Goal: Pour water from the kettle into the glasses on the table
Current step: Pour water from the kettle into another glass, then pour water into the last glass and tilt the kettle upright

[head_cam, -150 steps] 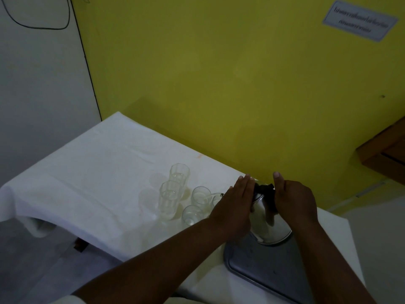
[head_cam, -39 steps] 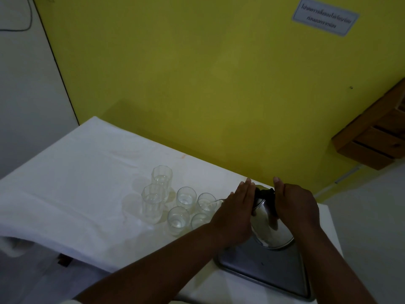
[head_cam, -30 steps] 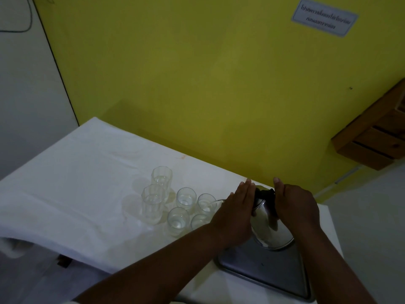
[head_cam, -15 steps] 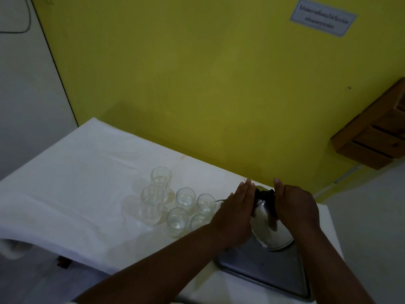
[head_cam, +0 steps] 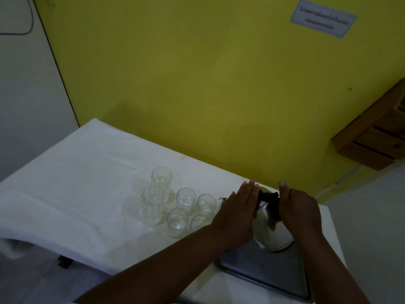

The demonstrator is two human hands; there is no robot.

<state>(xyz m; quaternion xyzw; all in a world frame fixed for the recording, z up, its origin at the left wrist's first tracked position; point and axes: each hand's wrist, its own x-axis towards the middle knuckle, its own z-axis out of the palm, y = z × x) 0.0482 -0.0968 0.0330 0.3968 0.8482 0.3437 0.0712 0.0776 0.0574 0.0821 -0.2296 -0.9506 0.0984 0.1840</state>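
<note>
On the metal tray [head_cam: 274, 275] at the right end of the counter [head_cam: 65, 194] stands the shiny steel kettle [head_cam: 270, 227], its black lid knob [head_cam: 268, 195] showing between two hands. Left hand [head_cam: 237, 213] lies flat, fingers straight, against the kettle's left side and hides the spout. Right hand [head_cam: 298, 208] presses the other side, fingers together; whether it curls around the handle I cannot tell. Just left of the kettle cluster six clear glasses [head_cam: 185, 199], two tall and four short, on a white cloth. Behind rises a yellow wall [head_cam: 197, 84] with a sign [head_cam: 323, 18].
</note>
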